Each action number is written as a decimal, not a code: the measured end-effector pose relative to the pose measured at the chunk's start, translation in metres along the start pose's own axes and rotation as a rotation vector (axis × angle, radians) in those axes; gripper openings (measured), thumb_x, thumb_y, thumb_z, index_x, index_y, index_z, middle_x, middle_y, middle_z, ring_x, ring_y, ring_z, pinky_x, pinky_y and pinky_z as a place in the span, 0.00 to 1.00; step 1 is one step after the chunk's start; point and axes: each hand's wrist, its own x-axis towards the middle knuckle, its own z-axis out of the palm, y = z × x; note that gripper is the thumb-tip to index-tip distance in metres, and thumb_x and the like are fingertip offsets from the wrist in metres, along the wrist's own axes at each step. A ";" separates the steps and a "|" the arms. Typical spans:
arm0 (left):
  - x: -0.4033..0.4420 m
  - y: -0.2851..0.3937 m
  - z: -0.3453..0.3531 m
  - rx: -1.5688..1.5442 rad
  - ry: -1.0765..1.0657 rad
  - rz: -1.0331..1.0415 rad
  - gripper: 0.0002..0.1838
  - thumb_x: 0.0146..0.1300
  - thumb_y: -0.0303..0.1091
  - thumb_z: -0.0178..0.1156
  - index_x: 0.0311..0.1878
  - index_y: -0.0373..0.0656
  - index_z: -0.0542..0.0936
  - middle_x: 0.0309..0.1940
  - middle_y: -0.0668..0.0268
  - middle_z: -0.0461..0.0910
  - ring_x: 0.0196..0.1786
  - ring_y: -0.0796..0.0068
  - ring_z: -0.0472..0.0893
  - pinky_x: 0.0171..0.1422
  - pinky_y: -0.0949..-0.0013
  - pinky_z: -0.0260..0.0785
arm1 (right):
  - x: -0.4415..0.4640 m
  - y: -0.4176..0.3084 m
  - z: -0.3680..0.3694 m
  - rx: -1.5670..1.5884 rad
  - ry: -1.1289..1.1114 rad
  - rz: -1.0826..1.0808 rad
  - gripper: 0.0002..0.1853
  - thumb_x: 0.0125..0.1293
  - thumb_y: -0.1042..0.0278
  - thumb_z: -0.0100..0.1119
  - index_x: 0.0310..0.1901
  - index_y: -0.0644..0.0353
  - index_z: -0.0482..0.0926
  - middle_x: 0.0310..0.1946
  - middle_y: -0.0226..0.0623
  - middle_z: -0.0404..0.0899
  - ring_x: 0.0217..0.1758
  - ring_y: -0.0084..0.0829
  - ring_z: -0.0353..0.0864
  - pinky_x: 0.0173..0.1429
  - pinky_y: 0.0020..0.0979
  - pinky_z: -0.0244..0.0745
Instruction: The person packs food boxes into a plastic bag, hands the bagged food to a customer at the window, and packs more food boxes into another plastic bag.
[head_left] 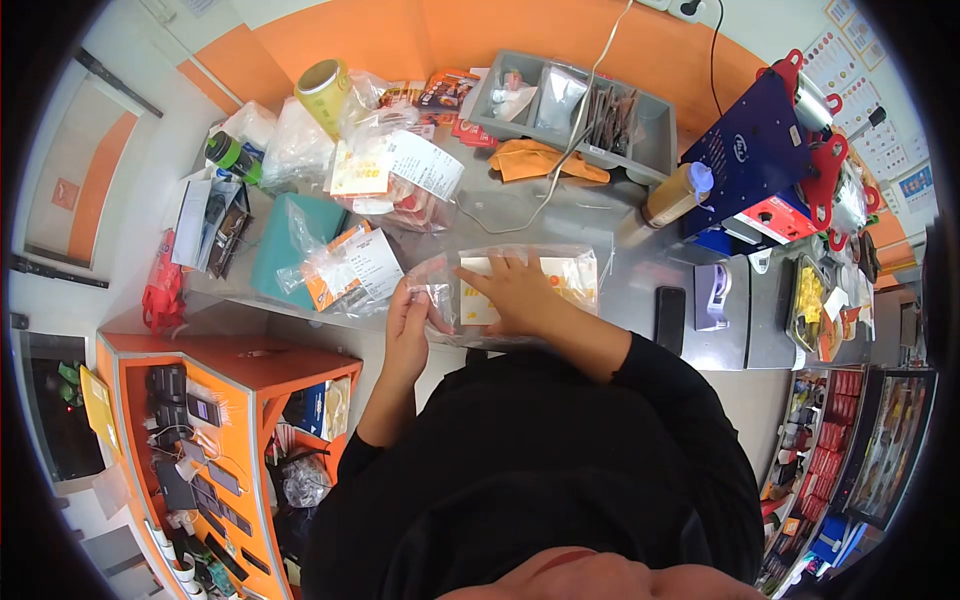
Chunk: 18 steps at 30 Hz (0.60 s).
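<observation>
A clear plastic bag (583, 262) lies at the front edge of the metal counter, with a white card (475, 306) printed in yellow and orange inside or under it. My left hand (407, 318) pinches the bag's left end between thumb and fingers. Spread over the card, my right hand (515, 295) presses on it with its fingers apart. To the left, another plastic-wrapped packet carries a receipt (368, 265), beside a teal box (285, 245). Behind it sits a bagged bundle with a second receipt (425, 163).
A grey divided tray (650, 150) stands at the back, with an orange cloth (545, 161) before it. On the right are a capped bottle (672, 198), a black phone (670, 318), a tape dispenser (712, 297) and a blue machine (735, 150). A white cable crosses the counter.
</observation>
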 end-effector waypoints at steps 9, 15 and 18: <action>0.003 0.020 -0.018 -0.012 -0.220 -0.077 0.09 0.74 0.31 0.47 0.50 0.38 0.73 0.36 0.66 0.78 0.33 0.76 0.81 0.42 0.74 0.72 | -0.109 0.034 -0.062 -0.015 0.031 -0.001 0.35 0.63 0.41 0.59 0.62 0.61 0.71 0.56 0.48 0.75 0.65 0.44 0.72 0.74 0.50 0.56; 0.024 0.070 -0.010 0.430 -0.363 -0.100 0.07 0.71 0.32 0.54 0.45 0.39 0.76 0.40 0.66 0.75 0.50 0.70 0.76 0.60 0.69 0.64 | -0.132 0.072 -0.121 -0.303 -0.190 -0.011 0.13 0.65 0.63 0.56 0.48 0.59 0.76 0.42 0.38 0.78 0.53 0.37 0.77 0.65 0.44 0.68; 0.035 0.063 0.027 0.655 -0.413 0.425 0.06 0.69 0.29 0.56 0.47 0.41 0.75 0.52 0.61 0.68 0.56 0.67 0.69 0.62 0.66 0.62 | -0.108 0.094 -0.115 -0.004 0.185 -0.255 0.11 0.62 0.73 0.57 0.47 0.59 0.75 0.40 0.36 0.76 0.48 0.33 0.77 0.56 0.38 0.74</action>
